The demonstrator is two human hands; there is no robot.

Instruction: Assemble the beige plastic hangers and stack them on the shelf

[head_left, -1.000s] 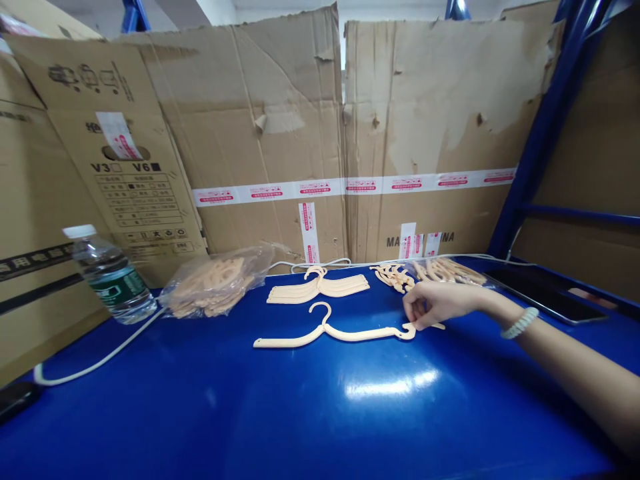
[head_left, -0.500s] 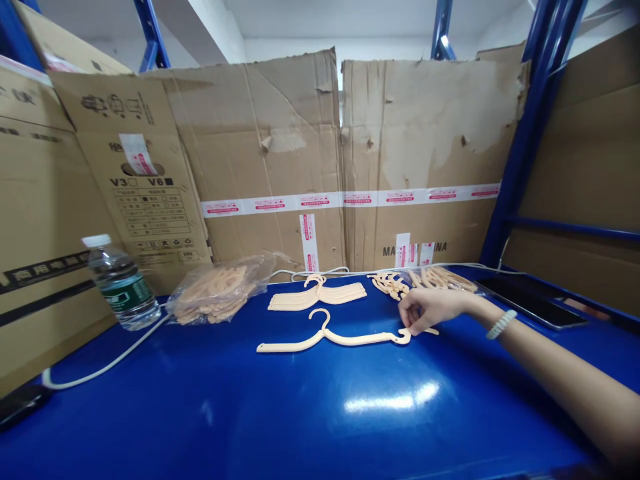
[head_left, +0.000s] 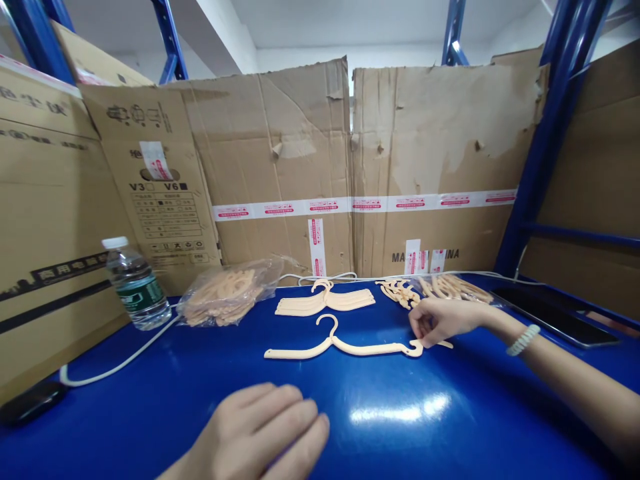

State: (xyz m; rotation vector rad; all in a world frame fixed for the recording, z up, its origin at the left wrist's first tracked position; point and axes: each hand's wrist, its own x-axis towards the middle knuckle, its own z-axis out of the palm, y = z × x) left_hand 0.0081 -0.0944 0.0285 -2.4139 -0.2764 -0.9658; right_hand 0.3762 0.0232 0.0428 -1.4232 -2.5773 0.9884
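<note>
A cream hanger lies on the blue table, its hook toward the back and its arms spread to both sides. Against its right end sits a hooked hanger piece. My right hand pinches this piece, partly covering it, and a thin tip shows beyond the fingers. Whether the piece is joined to the arm cannot be made out. My left hand is over the table nearer to me, below the hanger's left arm. Its fingers are extended together, slightly bent, with nothing seen in them; the thumb is hidden.
Behind lies a row of stacked hangers. Loose cream pieces and a bag of pieces are at back right, beside a dark phone. Left are a bagged bundle, a water bottle, a white cable and cartons.
My left hand has come into view from the bottom edge. My right hand still pinches the hooked piece at the hanger's right end. The whole view has shifted slightly.
</note>
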